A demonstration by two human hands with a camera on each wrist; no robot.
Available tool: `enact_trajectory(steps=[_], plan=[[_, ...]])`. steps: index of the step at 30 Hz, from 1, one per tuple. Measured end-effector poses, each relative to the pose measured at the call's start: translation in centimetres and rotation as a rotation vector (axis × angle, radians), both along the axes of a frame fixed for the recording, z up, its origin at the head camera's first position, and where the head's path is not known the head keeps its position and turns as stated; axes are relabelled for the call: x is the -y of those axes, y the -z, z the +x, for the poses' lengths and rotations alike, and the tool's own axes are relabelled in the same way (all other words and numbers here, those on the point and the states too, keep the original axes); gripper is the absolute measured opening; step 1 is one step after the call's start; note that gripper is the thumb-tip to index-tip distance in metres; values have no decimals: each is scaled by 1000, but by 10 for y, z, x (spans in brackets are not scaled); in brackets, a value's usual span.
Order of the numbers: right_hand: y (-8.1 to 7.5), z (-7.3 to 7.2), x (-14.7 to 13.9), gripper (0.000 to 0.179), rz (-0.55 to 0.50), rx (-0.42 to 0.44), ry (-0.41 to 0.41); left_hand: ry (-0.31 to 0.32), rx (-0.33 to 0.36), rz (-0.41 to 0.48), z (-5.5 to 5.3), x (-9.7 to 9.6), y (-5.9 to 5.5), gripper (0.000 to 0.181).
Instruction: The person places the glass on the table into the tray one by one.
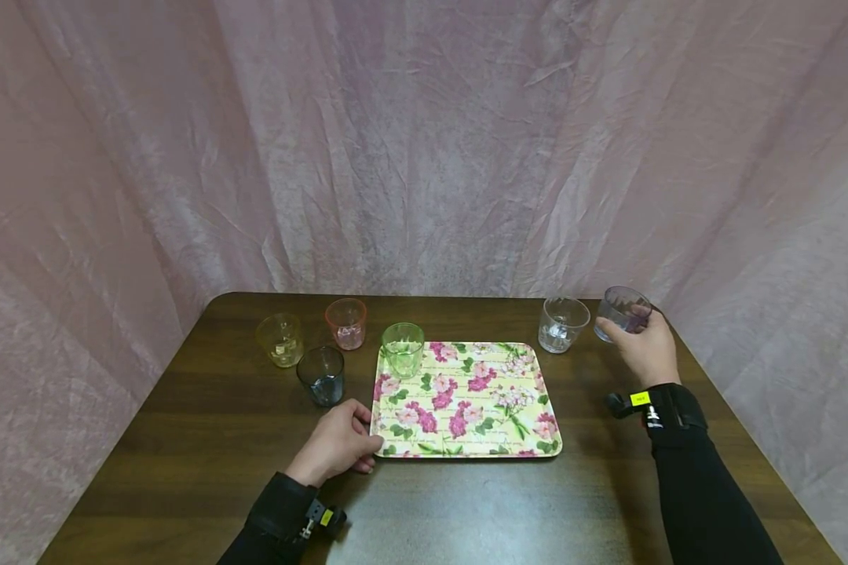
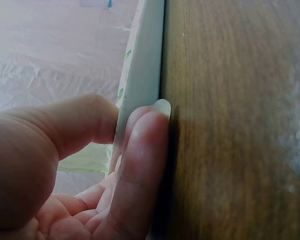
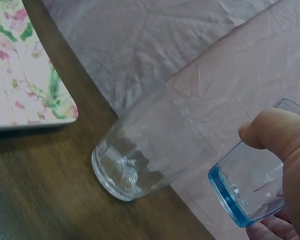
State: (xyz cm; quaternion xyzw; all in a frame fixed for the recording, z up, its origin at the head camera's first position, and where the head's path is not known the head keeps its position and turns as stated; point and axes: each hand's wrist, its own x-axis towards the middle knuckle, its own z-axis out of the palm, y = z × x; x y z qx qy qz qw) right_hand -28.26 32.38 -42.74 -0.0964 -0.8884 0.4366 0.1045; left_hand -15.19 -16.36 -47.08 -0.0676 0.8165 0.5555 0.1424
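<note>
My left hand [image 1: 339, 441] pinches the front left edge of a flowered tray [image 1: 459, 404], thumb over the rim and fingers against the outer side, as the left wrist view shows. A green glass [image 1: 403, 353] stands upright on the tray's back left corner. At the back right, my right hand [image 1: 648, 351] grips a clear, faintly purple glass [image 3: 250, 185] round its side; its base looks blue in the right wrist view. Just left of it a clear glass [image 1: 564, 323] stands on the table, near the tray's back right corner.
Left of the tray stand a yellow glass [image 1: 280, 341], a pinkish-red glass [image 1: 346, 323] and a dark blue-grey glass [image 1: 322, 377], the last close to my left hand. The brown wooden table [image 1: 205, 439] ends at a pale pink curtain [image 1: 410, 157] behind.
</note>
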Motion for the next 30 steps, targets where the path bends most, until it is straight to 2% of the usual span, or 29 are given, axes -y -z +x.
enact_trajectory(steps=[20,30], plan=[[-16,2,9,90,-7,-50,-36,1,6,9,0,-1,-2,34],[-27,-3,19,90,0,-47,-56,-3,20,2,0,0,-2,34]])
